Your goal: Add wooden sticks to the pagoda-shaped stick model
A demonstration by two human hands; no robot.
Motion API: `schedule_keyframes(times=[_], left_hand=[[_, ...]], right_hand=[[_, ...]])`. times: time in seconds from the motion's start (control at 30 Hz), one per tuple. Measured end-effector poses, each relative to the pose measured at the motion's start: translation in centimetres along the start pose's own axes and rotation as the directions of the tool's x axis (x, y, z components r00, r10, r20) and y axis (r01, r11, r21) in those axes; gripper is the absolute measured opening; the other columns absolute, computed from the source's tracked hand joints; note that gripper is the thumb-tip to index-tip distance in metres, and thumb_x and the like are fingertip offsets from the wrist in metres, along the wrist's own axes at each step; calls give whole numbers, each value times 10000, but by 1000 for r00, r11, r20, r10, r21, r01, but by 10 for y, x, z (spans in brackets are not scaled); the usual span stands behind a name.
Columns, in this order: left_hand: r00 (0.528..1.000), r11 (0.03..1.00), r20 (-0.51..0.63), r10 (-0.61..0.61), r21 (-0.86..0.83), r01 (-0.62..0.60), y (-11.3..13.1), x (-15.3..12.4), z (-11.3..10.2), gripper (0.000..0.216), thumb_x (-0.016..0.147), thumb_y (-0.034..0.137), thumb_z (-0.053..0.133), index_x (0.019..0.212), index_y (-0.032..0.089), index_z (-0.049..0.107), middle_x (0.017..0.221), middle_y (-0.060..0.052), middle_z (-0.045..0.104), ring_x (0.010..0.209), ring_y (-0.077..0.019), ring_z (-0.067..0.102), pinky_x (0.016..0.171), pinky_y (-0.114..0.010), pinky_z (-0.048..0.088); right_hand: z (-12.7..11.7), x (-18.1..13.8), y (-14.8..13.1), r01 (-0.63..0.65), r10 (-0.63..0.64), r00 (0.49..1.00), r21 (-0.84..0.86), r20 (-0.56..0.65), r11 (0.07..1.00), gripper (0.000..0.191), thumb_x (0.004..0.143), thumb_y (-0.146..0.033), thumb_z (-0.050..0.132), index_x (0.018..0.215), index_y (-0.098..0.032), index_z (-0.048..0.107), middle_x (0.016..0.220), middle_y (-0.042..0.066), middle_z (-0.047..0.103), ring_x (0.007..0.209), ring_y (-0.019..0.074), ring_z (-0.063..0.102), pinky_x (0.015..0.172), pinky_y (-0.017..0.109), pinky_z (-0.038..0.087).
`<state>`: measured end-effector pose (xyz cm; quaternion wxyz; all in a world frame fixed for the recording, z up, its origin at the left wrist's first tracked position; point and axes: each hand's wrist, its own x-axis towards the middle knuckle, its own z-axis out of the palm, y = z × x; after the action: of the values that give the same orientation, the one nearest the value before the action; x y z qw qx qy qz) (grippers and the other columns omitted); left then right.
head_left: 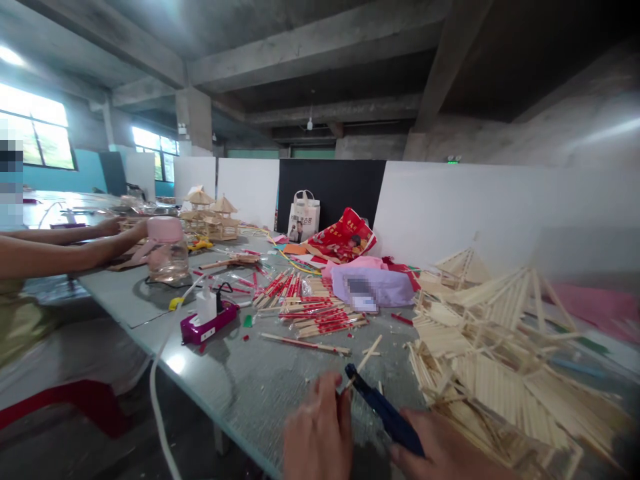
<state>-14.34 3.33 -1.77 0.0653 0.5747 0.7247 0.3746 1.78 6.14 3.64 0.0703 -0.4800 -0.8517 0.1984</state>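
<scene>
My left hand point(320, 423) is closed, pinching a thin wooden stick point(370, 353) that points away from me. In my right hand point(433, 443) is a dark blue cutting tool, like pliers point(383, 407), its head against the stick just beyond my left fingertips. Whether its jaws are closed on the stick I cannot tell. Past my hands lies a pile of chopsticks in red and clear wrappers point(325, 317), with one wrapped pair point(305, 344) lying apart. Right beside my right hand stands a model building of wooden sticks point(500, 387) with pointed roofs.
A purple power strip point(210, 323) with a white cable stands left. Behind it is a pink-lidded bottle point(167, 250), near another person's arms point(100, 247). A lilac cloth bundle point(395, 287), a red bag point(343, 239) and a white carrier bag point(303, 220) lie further back.
</scene>
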Motion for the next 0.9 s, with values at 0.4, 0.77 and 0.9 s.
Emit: schedule_keyframes(times=[0.4,0.77,0.9], left_hand=[[905,902,418,82,354,-246,0,5,-12,333,735,16,342,935,162,564,912,-87,601,813,-234,599,646,-340,473],[889,935,433,151,228,-270,-19,13,-1,281,753,58,337,869,157,573,810,-91,652,723,-218,620,584,-289,412],[918,954,320,233,106,-279,-31,16,5,259,784,97,327,734,176,569,685,-54,645,642,-159,594,539,-248,327]], right_hand=[[7,18,-4,-236,213,927,40,310,971,187,666,-321,542,580,-183,449,490,-36,440,449,99,406,396,197,289],[15,24,1,-321,252,892,134,374,938,258,766,-388,457,613,-185,500,468,-32,435,381,81,365,370,194,258],[18,21,0,-317,269,916,125,296,940,230,752,-387,464,651,-185,508,487,-34,460,400,90,403,385,194,267]])
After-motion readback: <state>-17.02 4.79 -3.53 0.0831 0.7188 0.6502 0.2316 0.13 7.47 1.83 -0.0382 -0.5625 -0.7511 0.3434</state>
